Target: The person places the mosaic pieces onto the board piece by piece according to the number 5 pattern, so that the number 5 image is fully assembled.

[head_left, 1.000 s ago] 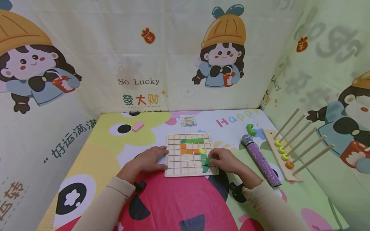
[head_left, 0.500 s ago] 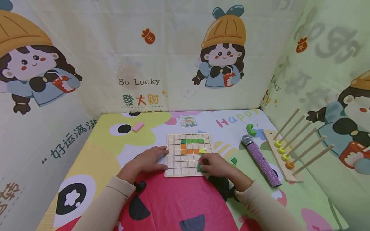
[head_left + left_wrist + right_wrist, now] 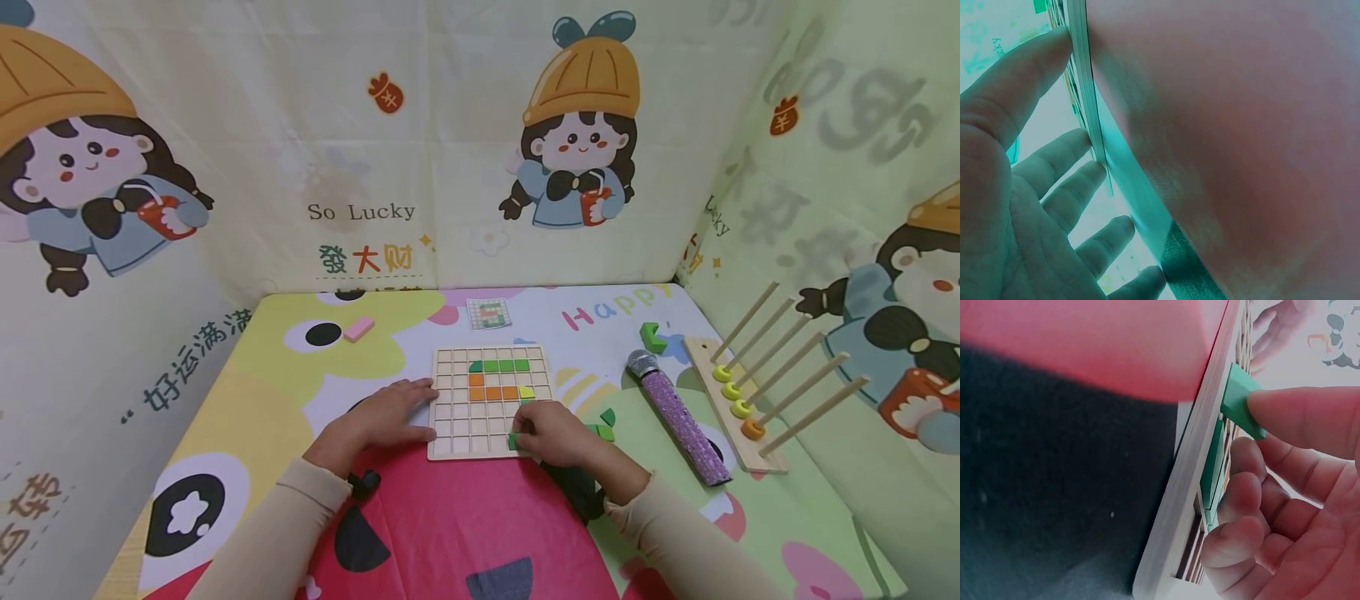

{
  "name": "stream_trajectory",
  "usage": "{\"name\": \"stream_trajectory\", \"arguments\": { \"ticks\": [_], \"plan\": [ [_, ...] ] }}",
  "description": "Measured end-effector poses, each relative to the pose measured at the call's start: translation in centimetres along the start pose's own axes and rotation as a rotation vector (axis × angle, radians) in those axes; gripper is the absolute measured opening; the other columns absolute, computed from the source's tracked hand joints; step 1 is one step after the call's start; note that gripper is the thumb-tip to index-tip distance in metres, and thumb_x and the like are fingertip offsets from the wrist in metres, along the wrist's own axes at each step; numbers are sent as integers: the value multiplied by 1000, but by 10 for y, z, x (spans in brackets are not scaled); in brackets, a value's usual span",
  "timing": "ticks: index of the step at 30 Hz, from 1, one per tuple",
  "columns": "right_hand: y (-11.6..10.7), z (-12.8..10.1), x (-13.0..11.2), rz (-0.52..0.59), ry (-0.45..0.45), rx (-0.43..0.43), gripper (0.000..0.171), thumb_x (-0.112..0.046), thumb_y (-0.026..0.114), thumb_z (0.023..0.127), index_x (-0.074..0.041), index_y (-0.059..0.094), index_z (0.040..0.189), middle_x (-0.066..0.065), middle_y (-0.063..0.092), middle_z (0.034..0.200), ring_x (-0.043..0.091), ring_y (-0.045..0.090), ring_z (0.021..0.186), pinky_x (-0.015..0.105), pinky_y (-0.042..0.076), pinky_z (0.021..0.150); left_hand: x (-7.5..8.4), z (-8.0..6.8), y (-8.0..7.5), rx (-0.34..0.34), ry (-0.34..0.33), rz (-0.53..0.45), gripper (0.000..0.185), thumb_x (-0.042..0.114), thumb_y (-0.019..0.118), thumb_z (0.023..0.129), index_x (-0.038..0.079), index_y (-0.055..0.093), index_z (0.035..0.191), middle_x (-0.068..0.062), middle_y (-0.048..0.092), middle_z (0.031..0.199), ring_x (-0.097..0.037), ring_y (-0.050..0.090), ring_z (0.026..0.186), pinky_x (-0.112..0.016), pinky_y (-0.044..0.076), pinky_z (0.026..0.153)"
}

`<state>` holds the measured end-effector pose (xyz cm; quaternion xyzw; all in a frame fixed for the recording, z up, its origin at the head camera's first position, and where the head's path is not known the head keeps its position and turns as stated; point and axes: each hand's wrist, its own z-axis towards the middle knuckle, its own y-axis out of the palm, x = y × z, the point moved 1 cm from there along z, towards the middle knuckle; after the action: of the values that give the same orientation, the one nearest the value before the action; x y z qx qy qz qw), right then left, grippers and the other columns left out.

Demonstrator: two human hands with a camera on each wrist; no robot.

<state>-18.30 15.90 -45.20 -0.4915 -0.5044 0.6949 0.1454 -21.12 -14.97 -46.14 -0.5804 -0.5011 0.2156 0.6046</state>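
**Green piece half-hidden at the board's near edge**

The right hand (image 3: 551, 433) pinches a green piece (image 3: 1239, 403) between thumb and fingers at the near right corner of the wooden grid board (image 3: 450, 417); from the head view the knuckles cover nearly all of it, and the wrist view shows it tilted over the cells. The left hand (image 3: 386, 417) lies spread, fingers straight against the board's left edge. 2 loose green pieces (image 3: 604, 423) sit just right of the hand, shapes unclear. A microphone (image 3: 675, 412) lies farther right.
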Motion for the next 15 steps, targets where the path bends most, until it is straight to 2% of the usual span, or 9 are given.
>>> {"name": "stream_trajectory", "arguments": {
  "ticks": [3,10,15],
  "plan": [
    [1,0,-1,-18,-5,5,9,-5,71,89,-13,68,85,-9,60,73,5,54,70,27,49,66,0,0,0,-1,1,2,79,47,80,85,16,53,152,-10,43,163,-37,39,150,-56,37,120],
    [6,2,-5,-97,74,4,6,-10,75,89,-15,72,89,-6,63,82,10,57,79,34,52,71,0,0,-1,3,5,-4,79,47,80,85,15,53,152,-10,43,163,-37,38,150,-57,36,121],
    [7,2,-8,-120,97,9,5,-10,76,90,-14,74,91,-4,65,86,13,58,83,39,54,75,-1,0,-2,4,10,-3,79,48,79,86,14,52,153,-11,43,163,-37,38,151,-56,36,121]
  ]
}}
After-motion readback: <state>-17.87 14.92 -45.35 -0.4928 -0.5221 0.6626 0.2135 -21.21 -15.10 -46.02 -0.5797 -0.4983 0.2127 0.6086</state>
